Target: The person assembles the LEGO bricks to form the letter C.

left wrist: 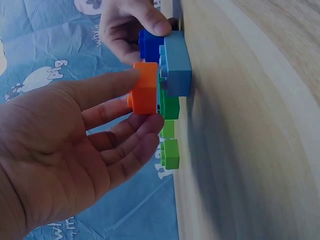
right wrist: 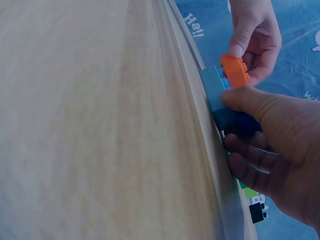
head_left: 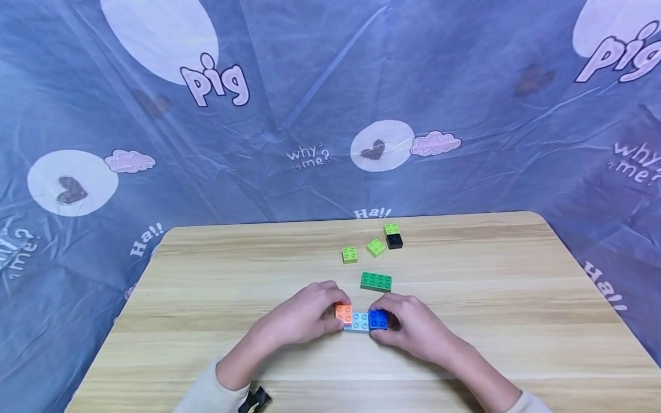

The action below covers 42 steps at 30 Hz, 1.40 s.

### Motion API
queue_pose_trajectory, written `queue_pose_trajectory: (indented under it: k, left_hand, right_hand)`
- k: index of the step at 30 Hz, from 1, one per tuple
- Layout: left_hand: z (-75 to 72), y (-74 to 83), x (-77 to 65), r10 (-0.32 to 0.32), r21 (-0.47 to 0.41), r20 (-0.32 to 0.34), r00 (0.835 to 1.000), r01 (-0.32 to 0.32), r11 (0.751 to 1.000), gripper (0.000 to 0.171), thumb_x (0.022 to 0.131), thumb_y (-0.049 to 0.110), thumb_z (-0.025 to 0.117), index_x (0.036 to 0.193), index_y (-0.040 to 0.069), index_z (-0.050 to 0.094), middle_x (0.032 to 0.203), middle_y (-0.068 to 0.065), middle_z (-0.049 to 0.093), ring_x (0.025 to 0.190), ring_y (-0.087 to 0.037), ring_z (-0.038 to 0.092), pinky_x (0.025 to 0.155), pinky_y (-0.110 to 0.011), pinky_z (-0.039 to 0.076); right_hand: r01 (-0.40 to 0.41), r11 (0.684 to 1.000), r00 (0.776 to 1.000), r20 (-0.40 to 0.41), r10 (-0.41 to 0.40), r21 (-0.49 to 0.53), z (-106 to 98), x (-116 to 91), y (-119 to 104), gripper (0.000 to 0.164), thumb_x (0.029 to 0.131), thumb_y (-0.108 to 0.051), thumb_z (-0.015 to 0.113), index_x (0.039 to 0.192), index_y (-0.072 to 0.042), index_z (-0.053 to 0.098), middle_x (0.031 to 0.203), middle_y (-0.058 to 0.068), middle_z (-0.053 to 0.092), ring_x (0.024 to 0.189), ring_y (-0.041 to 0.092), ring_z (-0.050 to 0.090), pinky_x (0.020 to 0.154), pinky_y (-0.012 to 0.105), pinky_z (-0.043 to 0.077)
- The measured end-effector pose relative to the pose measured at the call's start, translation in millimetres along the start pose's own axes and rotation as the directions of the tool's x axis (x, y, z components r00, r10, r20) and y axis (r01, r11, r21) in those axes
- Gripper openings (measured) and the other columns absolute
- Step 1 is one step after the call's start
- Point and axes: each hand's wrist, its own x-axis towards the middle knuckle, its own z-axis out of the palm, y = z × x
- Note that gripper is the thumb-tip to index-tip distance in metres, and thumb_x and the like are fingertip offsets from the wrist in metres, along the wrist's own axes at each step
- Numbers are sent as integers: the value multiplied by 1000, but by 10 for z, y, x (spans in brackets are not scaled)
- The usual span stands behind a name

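Observation:
My left hand (head_left: 310, 312) pinches an orange brick (head_left: 343, 313) between thumb and fingers. In the left wrist view the orange brick (left wrist: 145, 89) hangs over the end of a light blue brick (left wrist: 177, 65), with a slim gap between them. A dark blue brick (head_left: 378, 319) sits on the right end of the light blue brick (head_left: 360, 322). Thumb and fingers of my right hand (head_left: 420, 330) grip the dark blue brick, the thumb also close against the light blue one. In the right wrist view the orange brick (right wrist: 235, 71) looks slightly tilted.
Just beyond the hands lies a long green brick (head_left: 376, 281). Farther back are two lime bricks (head_left: 349, 254) and a black brick (head_left: 395, 241) touching another lime brick (head_left: 392, 228). A black object (head_left: 255, 400) shows by the left sleeve. Patterned blue cloth (head_left: 320, 115) hangs behind the wooden table (head_left: 232, 252).

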Motion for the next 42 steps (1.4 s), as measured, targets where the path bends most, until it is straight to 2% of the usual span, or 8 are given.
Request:
queue_pose_trajectory:
  k: [7, 13, 19, 23, 30, 32, 38, 42]
  left_hand:
    - [36, -20, 25, 5, 15, 3, 1000, -5, 1000, 27, 91, 22, 85, 116, 14, 77, 101, 10, 66, 88, -9, 62, 79, -20, 50]
    - [57, -101, 56, 52, -31, -9, 999, -52, 998, 27, 88, 20, 88, 112, 16, 76, 96, 12, 65, 86, -9, 64, 77, -18, 51]
    - [62, -175, 77, 104, -93, 19, 994, -101, 991, 27, 89, 17, 87, 113, 16, 74, 98, 12, 68, 88, -6, 65, 81, -21, 54]
    - [82, -229, 92, 107, -203, 32, 994, -98, 974, 25, 90, 14, 86, 113, 15, 73, 95, 11, 70, 82, -4, 66, 76, -23, 58]
    - [131, -340, 49, 42, -409, 36, 998, -23, 912, 30, 88, 7, 87, 114, 16, 76, 97, 10, 72, 81, -3, 70, 76, -24, 61]
    - [136, -359, 36, 31, -427, 27, 999, -16, 904, 31, 88, 6, 87, 115, 15, 76, 99, 9, 72, 83, -4, 71, 77, -24, 61]
    - [132, -356, 37, 31, -424, 17, 999, -21, 905, 30, 88, 7, 87, 114, 15, 76, 101, 9, 72, 85, -3, 71, 80, -24, 61]
    - [152, -338, 39, 33, -442, 7, 999, -27, 897, 27, 87, 7, 88, 110, 15, 76, 98, 7, 73, 83, -4, 72, 78, -24, 61]
  right_hand:
    - [8, 1000, 1000, -8, -8, 2, 7, 0, 3, 27, 86, -22, 90, 108, -17, 76, 97, -15, 68, 80, 2, 58, 70, 22, 53]
    - [4, 1000, 1000, -8, -4, -2, 6, -3, 2, 28, 86, -22, 90, 109, -17, 76, 98, -14, 69, 81, 1, 58, 72, 23, 54]
    - [5, 1000, 1000, -7, -5, -9, 2, 4, 3, 28, 85, -22, 90, 108, -17, 76, 98, -14, 69, 82, 0, 58, 74, 24, 55]
    - [-1, 1000, 1000, -5, 1, -2, 0, 8, 0, 27, 86, -22, 90, 108, -17, 76, 98, -14, 69, 82, 0, 59, 74, 24, 55]
    - [-19, 1000, 1000, 16, 19, 8, 0, 2, -1, 28, 86, -23, 90, 109, -17, 76, 99, -14, 69, 81, 1, 58, 73, 23, 54]
    - [-24, 1000, 1000, 19, 23, 14, 0, 1, 2, 27, 86, -23, 90, 110, -18, 76, 99, -15, 69, 81, 1, 58, 72, 23, 54]
    - [-29, 999, 999, 25, 28, 34, 2, 2, 14, 27, 87, -23, 89, 110, -19, 76, 99, -15, 68, 81, 2, 58, 71, 22, 53]
    - [-21, 999, 1000, 21, 21, 35, 6, 9, 15, 26, 87, -22, 90, 109, -18, 76, 98, -15, 68, 80, 2, 58, 70, 23, 53]
